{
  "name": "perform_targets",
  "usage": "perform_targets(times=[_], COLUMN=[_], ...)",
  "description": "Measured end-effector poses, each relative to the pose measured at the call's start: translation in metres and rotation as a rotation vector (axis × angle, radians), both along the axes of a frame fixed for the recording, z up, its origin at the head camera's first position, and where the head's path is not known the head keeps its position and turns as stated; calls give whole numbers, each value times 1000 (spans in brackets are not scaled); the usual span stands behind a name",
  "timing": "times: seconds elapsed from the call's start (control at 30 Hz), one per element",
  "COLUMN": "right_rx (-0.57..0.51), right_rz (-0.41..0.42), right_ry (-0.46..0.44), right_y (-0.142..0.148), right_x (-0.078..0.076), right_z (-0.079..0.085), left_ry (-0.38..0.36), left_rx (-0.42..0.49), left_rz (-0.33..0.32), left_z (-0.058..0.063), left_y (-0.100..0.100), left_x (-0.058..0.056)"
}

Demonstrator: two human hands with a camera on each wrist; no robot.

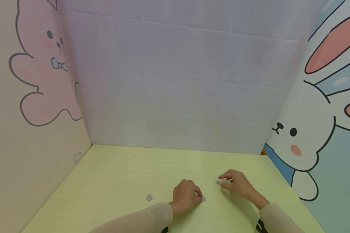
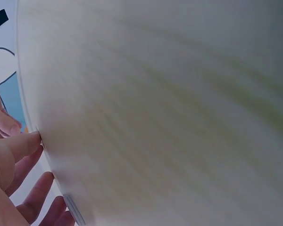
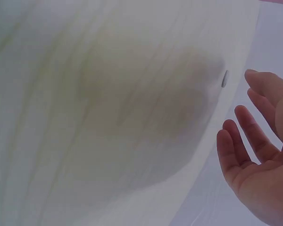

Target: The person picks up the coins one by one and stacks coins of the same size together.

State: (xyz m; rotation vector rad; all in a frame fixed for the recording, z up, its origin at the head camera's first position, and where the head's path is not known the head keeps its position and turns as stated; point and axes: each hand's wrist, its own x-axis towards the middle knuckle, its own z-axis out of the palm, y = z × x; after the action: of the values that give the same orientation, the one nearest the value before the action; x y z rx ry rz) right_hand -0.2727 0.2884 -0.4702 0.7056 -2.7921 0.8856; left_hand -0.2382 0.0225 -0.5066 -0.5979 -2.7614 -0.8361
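My left hand (image 1: 186, 197) is low over the table, thumb and curled index finger pinching the edge of a small grey coin-like disc (image 1: 204, 199). In the left wrist view its fingertips (image 2: 35, 136) meet the tabletop, and that disc is mostly hidden. To the left of this hand lies a second grey disc (image 1: 149, 197); a small stack of thin grey discs (image 2: 74, 210) shows beside the lower fingers in the left wrist view. My right hand (image 1: 237, 184) hovers with parted, loosely bent fingers around a third disc (image 1: 217, 182). A gap separates them from that disc (image 3: 225, 78) in the right wrist view.
The pale yellow table (image 1: 113, 174) is bounded by a white sheet (image 1: 175, 81) behind. Side panels carry a pink cartoon animal (image 1: 43, 87) on the left and a white rabbit (image 1: 306, 142) on the right.
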Motion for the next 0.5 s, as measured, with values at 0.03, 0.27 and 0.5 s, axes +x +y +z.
perform_targets(times=[0.03, 0.27, 0.5], right_rx=[2, 19, 24], right_rz=[-2, -11, 11], right_ry=[-7, -62, -64], right_y=[1, 7, 7], right_x=[-2, -14, -19], right_z=[-2, -14, -16], left_ry=[1, -21, -22], left_rx=[2, 15, 9], left_rz=[-1, -8, 0], left_z=[0, 1, 2], left_y=[0, 1, 1], left_x=[0, 2, 3])
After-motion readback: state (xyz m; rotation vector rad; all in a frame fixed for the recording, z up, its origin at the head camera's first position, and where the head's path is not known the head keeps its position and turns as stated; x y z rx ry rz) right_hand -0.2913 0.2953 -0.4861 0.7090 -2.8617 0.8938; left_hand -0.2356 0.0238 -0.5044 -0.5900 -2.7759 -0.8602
